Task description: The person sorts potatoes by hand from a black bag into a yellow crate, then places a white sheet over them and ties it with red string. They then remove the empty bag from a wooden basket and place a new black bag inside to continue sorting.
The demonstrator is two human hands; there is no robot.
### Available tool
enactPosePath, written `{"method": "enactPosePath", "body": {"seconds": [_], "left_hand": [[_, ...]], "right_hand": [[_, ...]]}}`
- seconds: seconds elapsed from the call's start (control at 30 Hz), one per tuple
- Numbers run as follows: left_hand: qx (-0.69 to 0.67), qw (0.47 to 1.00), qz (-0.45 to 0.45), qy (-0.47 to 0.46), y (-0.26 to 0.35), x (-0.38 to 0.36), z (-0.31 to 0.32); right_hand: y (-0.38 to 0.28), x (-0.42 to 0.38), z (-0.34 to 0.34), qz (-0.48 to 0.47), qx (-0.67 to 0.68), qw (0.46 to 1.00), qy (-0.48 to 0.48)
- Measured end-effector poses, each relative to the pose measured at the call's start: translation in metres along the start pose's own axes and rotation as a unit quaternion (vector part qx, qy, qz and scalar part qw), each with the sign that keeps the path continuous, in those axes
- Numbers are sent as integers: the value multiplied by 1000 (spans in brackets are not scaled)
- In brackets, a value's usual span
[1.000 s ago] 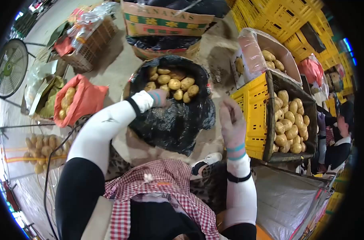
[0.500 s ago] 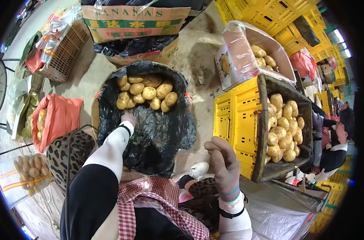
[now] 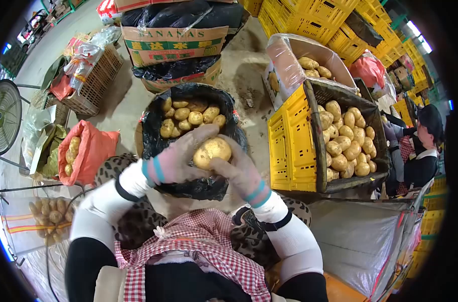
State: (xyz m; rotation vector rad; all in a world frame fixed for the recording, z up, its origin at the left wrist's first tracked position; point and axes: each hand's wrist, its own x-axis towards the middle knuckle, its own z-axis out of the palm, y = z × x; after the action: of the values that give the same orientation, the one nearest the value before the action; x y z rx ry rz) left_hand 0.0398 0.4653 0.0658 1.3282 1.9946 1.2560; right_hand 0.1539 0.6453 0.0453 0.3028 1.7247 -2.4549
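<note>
Far L: 1 fan [image 3: 4,118], more of it in view vs 0.5 s ago. Next, 1 clear bag [image 3: 25,224] w/ many potatoes, too blurred to count; 1 red bag [image 3: 100,146], open, w/ a few potatoes; 1 brown basket [image 3: 95,80] w/ plastic on top. Ctr: 1 box w/ black liner [image 3: 153,113], approx. 10 potatoes [image 3: 195,118] vis. at its far side. L hand [image 3: 176,158] was down in liner, now raised above it, part open, fingers curved round 1 held potato [image 3: 212,153]. R hand [image 3: 242,173] was by crate, nothing in it; now part closed, thumb & fingers on same potato's R side. Potato is betw. both hands, over liner. R: 1 yellow crate [image 3: 293,143], dark inside, w/ lots of potatoes, overlapping, can't count; just beyond, 1 carton [image 3: 284,55], plastic-lined, 3+ potatoes vis. Far R: 1 person [image 3: 422,163].
</note>
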Motion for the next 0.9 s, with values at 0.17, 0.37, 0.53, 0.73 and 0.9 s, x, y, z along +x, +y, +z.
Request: {"method": "enactPosePath", "body": {"seconds": [0.17, 0.37, 0.53, 0.73, 0.9], "left_hand": [[-252, 960, -96, 76, -26, -12, 30], [119, 983, 40, 130, -24, -2, 26], [-590, 773, -192, 132, -48, 7, 7], [-161, 959, -153, 175, -27, 2, 36], [-210, 948, -184, 154, -53, 0, 23]], "right_hand": [[21, 10, -6, -118, -156, 978, 66], [14, 20, -5, -76, -135, 986, 53], [29, 27, -13, -167, -156, 972, 52], [21, 26, -9, -303, -444, 843, 9], [5, 13, 3, -123, -34, 992, -22]]}}
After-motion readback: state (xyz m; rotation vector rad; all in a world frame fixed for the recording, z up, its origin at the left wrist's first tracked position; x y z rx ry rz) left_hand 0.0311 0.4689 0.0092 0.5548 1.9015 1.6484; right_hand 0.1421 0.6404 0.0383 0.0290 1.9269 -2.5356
